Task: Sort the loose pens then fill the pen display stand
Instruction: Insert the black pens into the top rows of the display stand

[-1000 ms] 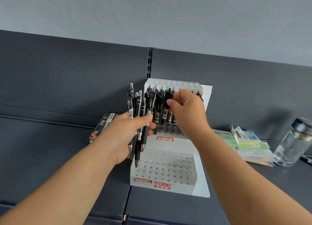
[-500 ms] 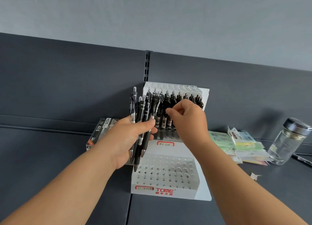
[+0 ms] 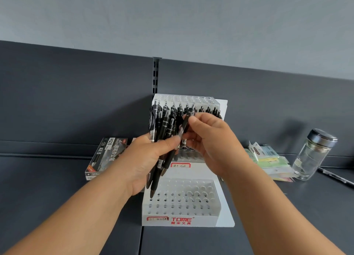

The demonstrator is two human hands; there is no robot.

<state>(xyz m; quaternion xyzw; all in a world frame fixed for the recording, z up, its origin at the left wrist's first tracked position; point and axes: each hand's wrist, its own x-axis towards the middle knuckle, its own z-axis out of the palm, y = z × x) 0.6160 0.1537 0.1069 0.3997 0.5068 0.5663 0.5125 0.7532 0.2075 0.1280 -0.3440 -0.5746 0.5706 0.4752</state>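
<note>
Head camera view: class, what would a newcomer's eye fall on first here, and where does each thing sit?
At the centre, the left hand grips a bundle of black pens while the right hand pinches a single pen beside it. Behind and below them stands the white pen display stand, its front tier showing bare holes. At the far right of the dark shelf stands a glass jar.

A pale grey wall (image 3: 172, 15) fills the upper part of the view under soft, even light. Below it stand two dark grey back panels (image 3: 76, 101), joined by a slotted upright (image 3: 156, 74). A matching dark shelf (image 3: 47, 187) runs along their foot, with a seam (image 3: 140, 241) dividing its near edge.
</note>
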